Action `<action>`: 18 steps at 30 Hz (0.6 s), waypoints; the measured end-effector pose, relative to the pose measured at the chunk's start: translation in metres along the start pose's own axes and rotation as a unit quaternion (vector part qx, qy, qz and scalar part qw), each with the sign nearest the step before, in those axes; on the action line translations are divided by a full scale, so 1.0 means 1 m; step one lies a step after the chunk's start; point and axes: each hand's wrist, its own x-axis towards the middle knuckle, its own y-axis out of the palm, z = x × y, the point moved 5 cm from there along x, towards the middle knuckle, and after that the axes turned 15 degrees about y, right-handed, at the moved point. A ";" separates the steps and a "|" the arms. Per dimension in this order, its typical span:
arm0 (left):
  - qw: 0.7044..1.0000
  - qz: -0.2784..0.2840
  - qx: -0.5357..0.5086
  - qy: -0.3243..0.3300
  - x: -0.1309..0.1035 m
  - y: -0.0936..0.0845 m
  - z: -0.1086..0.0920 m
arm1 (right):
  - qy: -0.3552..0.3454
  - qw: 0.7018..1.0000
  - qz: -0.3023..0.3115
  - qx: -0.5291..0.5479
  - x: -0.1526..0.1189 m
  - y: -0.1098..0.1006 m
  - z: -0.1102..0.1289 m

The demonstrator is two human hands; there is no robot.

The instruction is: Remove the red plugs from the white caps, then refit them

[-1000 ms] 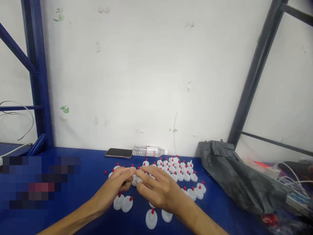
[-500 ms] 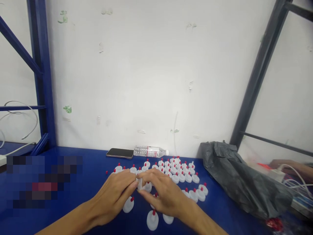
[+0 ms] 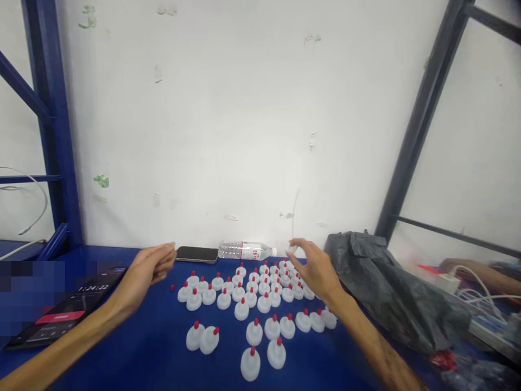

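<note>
Raised over the back left of the blue table, my left hand (image 3: 157,263) has its fingers bunched together; whether anything small is in them I cannot make out. My right hand (image 3: 313,269) hovers above the rear right rows of caps, thumb and forefinger apart with nothing visible between them. Many round white plastic caps with red-tipped nozzles stand on the table between my hands. Two of them lie side by side near the front, a left cap (image 3: 194,336) and a tilted right one (image 3: 209,340). Another cap (image 3: 250,364) is nearest to me.
A dark phone (image 3: 197,254) and a clear bottle (image 3: 246,251) lie along the wall. One loose red tip (image 3: 172,288) is left of the caps. A lit screen device (image 3: 73,307) is at left. On the right are a grey plastic bag (image 3: 391,293), cables and a person's arm (image 3: 480,271).
My hands have parted from the middle, where they were together around a white cap. The left has moved left and up, the right has moved right and up. The view has shifted slightly.
</note>
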 end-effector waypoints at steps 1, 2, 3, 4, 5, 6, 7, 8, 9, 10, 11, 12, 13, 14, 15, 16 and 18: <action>0.998 -0.006 0.056 0.012 0.006 -0.011 -0.001 | 0.052 0.999 -0.002 -0.017 0.002 -0.002 -0.021; 0.991 0.002 0.127 0.028 0.011 -0.019 -0.001 | 0.087 0.996 0.005 -0.030 0.003 -0.002 -0.037; 0.978 0.017 0.202 0.040 0.014 -0.024 0.000 | 0.104 0.994 0.013 -0.037 0.003 -0.001 -0.050; 0.959 0.033 0.280 0.044 0.015 -0.026 0.005 | 0.116 0.992 0.025 -0.044 0.001 0.001 -0.059; 0.937 0.050 0.342 0.047 0.016 -0.027 0.011 | 0.120 0.991 0.037 -0.048 -0.001 0.004 -0.067; 0.921 0.070 0.379 0.054 0.016 -0.027 0.018 | 0.122 0.990 0.047 -0.051 -0.004 0.008 -0.072; 0.911 0.084 0.401 0.057 0.015 -0.026 0.026 | 0.125 0.989 0.056 -0.054 -0.007 0.011 -0.078; 0.905 0.104 0.408 0.061 0.014 -0.025 0.034 | 0.128 0.988 0.062 -0.056 -0.010 0.015 -0.083; 0.900 0.115 0.415 0.064 0.014 -0.024 0.040 | 0.131 0.987 0.068 -0.058 -0.013 0.018 -0.087; 0.897 0.124 0.420 0.065 0.014 -0.025 0.046 | 0.132 0.987 0.074 -0.060 -0.015 0.021 -0.091; 0.894 0.130 0.423 0.067 0.014 -0.025 0.050 | 0.133 0.986 0.081 -0.061 -0.017 0.023 -0.095; 0.892 0.134 0.427 0.066 0.015 -0.026 0.053 | 0.133 0.985 0.089 -0.062 -0.019 0.025 -0.099; 0.890 0.139 0.429 0.064 0.015 -0.027 0.055 | 0.133 0.984 0.097 -0.063 -0.021 0.027 -0.102; 0.889 0.143 0.430 0.061 0.016 -0.028 0.056 | 0.133 0.983 0.105 -0.064 -0.023 0.028 -0.104; 0.888 0.148 0.432 0.056 0.016 -0.029 0.057 | 0.134 0.982 0.113 -0.067 -0.024 0.030 -0.107; 0.885 0.153 0.436 0.048 0.015 -0.029 0.058 | 0.135 0.981 0.120 -0.070 -0.027 0.032 -0.109; 0.880 0.158 0.448 0.030 0.014 -0.031 0.059 | 0.142 0.978 0.134 -0.076 -0.031 0.036 -0.115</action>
